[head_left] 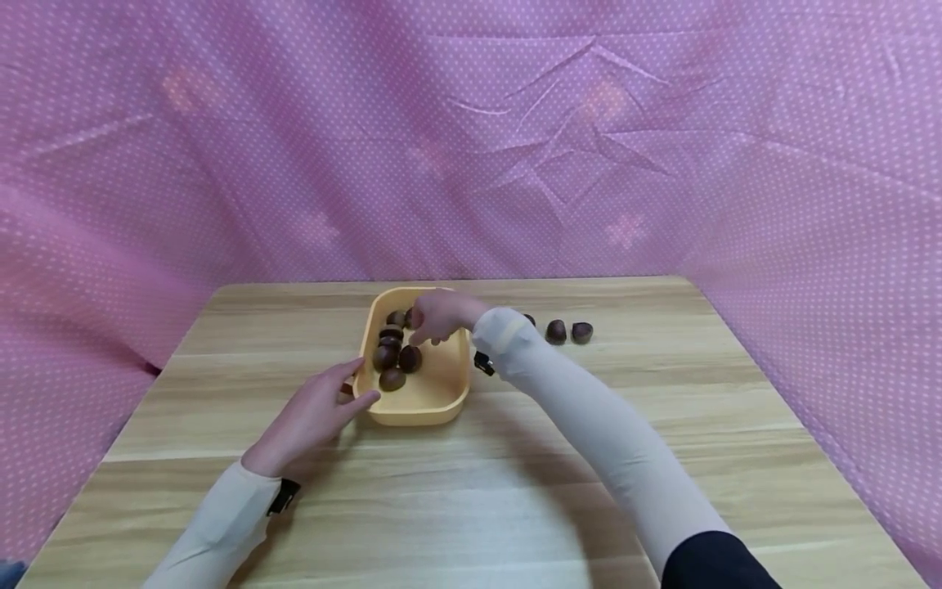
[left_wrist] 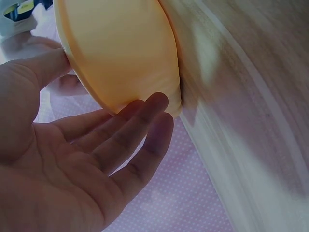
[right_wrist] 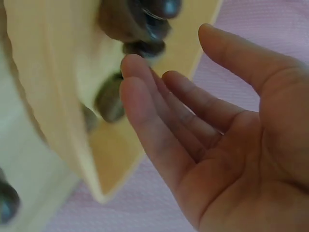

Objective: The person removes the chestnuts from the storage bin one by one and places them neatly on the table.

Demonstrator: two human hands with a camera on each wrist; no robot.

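In the head view, a yellow plastic container (head_left: 419, 417) holds several dark brown chestnuts (head_left: 392, 379), mostly along its left side. My left hand (head_left: 316, 413) grips its near-left corner, thumb over the rim and the other fingers against the outer wall (left_wrist: 120, 53). Over the container's far right part is my right hand (head_left: 444, 315), with fingers pointing down toward the chestnuts. The right wrist view shows the palm and loosely bent fingers (right_wrist: 145, 106) with nothing held, fingertips close beside a chestnut (right_wrist: 111, 99).
To the right of the container, chestnuts (head_left: 556, 331) lie in a row on the wooden table (head_left: 456, 507), one partly hidden behind the right sleeve (head_left: 589, 409). A pink dotted cloth (head_left: 471, 164) hangs behind the table and along its sides.
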